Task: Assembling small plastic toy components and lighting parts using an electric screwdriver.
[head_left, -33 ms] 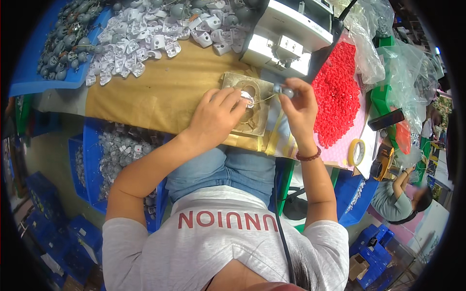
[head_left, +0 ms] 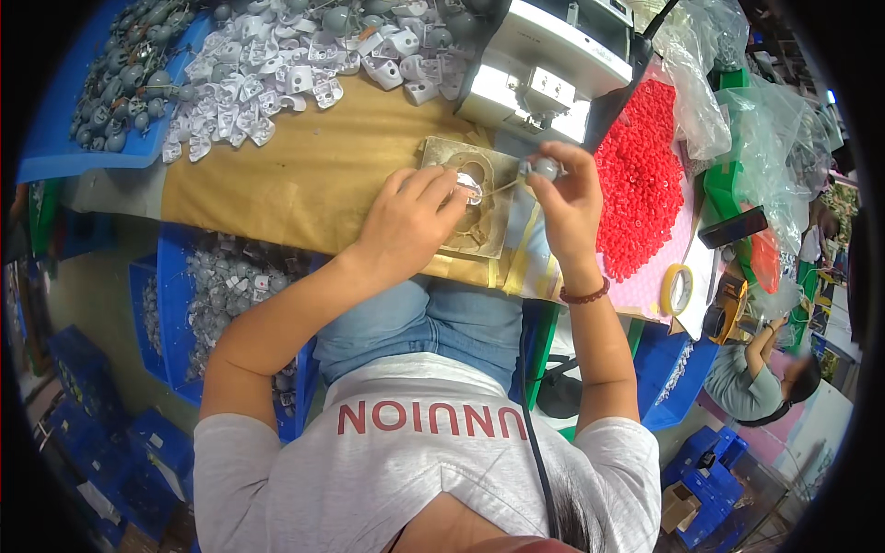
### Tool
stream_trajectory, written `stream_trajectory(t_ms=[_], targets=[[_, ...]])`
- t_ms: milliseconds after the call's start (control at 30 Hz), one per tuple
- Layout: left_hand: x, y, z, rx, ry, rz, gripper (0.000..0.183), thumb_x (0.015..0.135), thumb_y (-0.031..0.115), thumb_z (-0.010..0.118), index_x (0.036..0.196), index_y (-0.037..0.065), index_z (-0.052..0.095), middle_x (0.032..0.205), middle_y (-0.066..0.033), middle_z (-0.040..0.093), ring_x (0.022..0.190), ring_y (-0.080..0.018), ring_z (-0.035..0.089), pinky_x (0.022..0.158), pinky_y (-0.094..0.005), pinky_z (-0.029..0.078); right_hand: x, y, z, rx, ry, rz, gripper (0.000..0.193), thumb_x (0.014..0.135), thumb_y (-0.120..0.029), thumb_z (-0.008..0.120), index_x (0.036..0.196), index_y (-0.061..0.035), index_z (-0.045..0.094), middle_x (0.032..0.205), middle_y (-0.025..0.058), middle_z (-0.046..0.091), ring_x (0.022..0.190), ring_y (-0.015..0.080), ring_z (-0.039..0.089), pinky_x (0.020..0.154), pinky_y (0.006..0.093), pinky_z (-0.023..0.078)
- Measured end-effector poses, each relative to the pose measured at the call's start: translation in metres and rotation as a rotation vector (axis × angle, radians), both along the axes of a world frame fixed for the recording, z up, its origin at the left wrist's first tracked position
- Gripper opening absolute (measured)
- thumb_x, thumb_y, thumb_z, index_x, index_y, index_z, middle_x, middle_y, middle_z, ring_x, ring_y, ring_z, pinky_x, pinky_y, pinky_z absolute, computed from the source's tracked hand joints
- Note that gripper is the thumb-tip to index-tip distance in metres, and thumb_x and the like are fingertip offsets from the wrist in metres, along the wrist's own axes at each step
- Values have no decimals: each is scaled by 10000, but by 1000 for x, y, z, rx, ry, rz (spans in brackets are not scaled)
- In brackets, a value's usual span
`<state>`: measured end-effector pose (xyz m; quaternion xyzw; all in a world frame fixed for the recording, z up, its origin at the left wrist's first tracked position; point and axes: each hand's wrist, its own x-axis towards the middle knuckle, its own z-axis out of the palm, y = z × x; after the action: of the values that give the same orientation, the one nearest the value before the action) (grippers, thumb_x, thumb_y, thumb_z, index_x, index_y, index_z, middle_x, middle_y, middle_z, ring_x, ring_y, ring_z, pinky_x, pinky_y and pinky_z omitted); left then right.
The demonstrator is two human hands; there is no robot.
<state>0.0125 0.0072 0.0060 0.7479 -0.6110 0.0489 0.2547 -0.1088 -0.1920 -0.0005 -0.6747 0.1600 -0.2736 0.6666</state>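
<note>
A square, pale fixture block [head_left: 494, 241] with rounded hollows lies on the table in front of me. A small white plastic piece [head_left: 468, 187] sits in its middle. My left hand [head_left: 406, 221] reaches over the block's left side, its bent fingertips closed at the white piece and partly covering it. Just right of the block, my right hand [head_left: 573, 198] pinches a grey round part [head_left: 546, 169] between thumb and fingers. A thin pale wire [head_left: 502, 188] runs from this grey part to the white piece.
Many white plastic housings [head_left: 249, 97] are heaped at the back, beside a blue bin [head_left: 55, 166] of grey round parts. A white machine [head_left: 525, 97] stands behind the block. Red small parts [head_left: 636, 184], a yellow tape roll [head_left: 678, 288] and a phone-like black object [head_left: 733, 227] lie right.
The grey round part has shifted slightly up and turned in my right fingers, and the wire looks straighter. My left hand stays where it was.
</note>
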Motion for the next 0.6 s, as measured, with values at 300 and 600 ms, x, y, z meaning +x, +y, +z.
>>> stream_trajectory(t_ms=[300, 600], targets=[[6, 2, 3, -23, 87, -39, 306, 732, 46, 697, 1037, 30, 681, 1158, -130, 635, 1140, -298, 588, 946, -424, 477, 30, 2, 29, -143, 389, 376, 460, 778, -64, 831, 1154, 5, 574, 1008, 75, 646, 819, 114, 639, 684, 257, 538], [6, -9, 9, -49, 200, 67, 325, 731, 75, 711, 1050, 61, 650, 1045, -91, 627, 1030, -292, 601, 856, -399, 497, 28, 18, 16, -793, 256, 111, 523, 699, -121, 847, 1154, -30, 605, 1073, 144, 609, 993, 334, 562, 853, 411, 475]])
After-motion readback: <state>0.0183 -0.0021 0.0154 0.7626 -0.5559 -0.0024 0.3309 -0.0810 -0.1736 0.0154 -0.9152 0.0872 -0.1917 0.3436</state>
